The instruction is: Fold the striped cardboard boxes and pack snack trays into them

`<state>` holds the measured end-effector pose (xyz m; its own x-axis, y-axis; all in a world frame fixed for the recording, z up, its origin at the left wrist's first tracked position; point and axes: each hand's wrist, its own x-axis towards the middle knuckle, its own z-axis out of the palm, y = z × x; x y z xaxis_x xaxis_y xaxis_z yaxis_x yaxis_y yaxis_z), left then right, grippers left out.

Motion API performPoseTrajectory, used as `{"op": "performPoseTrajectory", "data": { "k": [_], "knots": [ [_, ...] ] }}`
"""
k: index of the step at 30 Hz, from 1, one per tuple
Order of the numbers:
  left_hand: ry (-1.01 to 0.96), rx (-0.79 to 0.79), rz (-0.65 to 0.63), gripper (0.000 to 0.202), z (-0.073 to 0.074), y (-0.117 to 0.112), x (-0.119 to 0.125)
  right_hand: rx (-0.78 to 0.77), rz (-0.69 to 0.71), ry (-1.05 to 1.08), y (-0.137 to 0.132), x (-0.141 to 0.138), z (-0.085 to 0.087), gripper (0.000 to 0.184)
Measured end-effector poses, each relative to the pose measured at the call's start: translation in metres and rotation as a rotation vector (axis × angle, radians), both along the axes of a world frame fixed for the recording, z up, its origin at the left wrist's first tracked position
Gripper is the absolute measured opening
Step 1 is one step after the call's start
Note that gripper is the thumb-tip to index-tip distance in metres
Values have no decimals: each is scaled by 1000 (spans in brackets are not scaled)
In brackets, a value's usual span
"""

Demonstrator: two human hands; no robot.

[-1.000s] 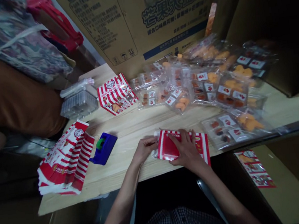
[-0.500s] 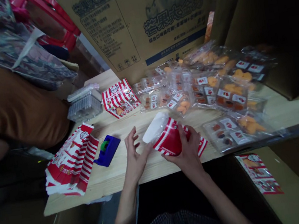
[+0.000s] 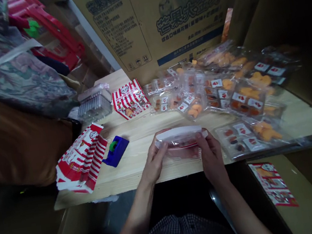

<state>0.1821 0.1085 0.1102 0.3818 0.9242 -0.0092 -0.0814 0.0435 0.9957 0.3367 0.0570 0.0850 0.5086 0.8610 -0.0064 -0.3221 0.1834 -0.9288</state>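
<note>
Between my two hands is a red-and-white paper box (image 3: 184, 152), tilted so its opening faces me, with a white flap (image 3: 179, 131) at its far edge. Clear plastic shows in the opening; what it wraps is blurred. My left hand (image 3: 154, 158) grips the left side, thumb on the rim. On the right side, my right hand (image 3: 211, 151) holds the box the same way. A blue tape dispenser (image 3: 117, 151) with a green roll lies left of my left hand. To the right of my right hand is a clear pack (image 3: 243, 139) with orange pieces inside.
Several clear packs (image 3: 193, 109) are heaped at the back right, before a large carton (image 3: 149, 51). A striped box (image 3: 131, 100) stands beside clear plastic trays (image 3: 95, 104). Flattened striped boxes (image 3: 82, 159) lie at left, near another person's brown clothing (image 3: 21, 141). A printed card (image 3: 273, 184) lies lower right.
My left hand, open and apart from the box before, now grips its left side. The box has turned from lying sideways to its opening facing me. The view has shifted slightly.
</note>
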Motion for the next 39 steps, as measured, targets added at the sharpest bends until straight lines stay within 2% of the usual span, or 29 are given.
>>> {"op": "performPoseTrajectory", "data": {
  "k": [3, 6, 8, 11, 13, 17, 20, 23, 25, 29, 31, 35, 39],
  "knots": [
    [-8, -46, 166, 25, -2, -1, 10, -2, -66, 12, 0, -9, 6, 13],
    [-10, -93, 239, 24, 0, 3, 13, 23, -50, -1, 2, -11, 11, 11],
    [-47, -130, 208, 28, 4, 5, 13, 45, -47, 9, 5, -9, 13, 10],
    [-154, -166, 93, 46, 9, 3, 10, 66, -71, 39, 11, -5, 12, 9],
    [-239, -168, 84, 51, 7, 2, 6, 81, -93, 42, 14, -5, 11, 10],
    [-309, -197, 177, 31, -7, 3, -4, 79, -132, 2, 15, -9, 10, 12],
    [-329, -230, 136, 21, -12, 7, -5, 75, -109, -8, 14, -11, 11, 11],
    [-297, -242, 86, 22, -9, 12, 0, 72, -82, -13, 13, -8, 11, 11],
    [-259, -239, 78, 22, -6, 15, 3, 73, -11, 25, 12, 0, 8, 10],
    [-229, -216, 101, 19, -5, 18, 8, 96, 254, 215, 8, 19, 2, 37],
    [-222, -217, 128, 19, -5, 16, 10, 72, 309, 250, 5, 25, 0, 40],
    [-160, -243, 150, 21, -4, 11, 19, 31, 273, 246, -2, 25, 4, 28],
    [-139, -278, 76, 25, 0, 10, 25, 8, 192, 232, -7, 27, 10, 20]
  ]
}}
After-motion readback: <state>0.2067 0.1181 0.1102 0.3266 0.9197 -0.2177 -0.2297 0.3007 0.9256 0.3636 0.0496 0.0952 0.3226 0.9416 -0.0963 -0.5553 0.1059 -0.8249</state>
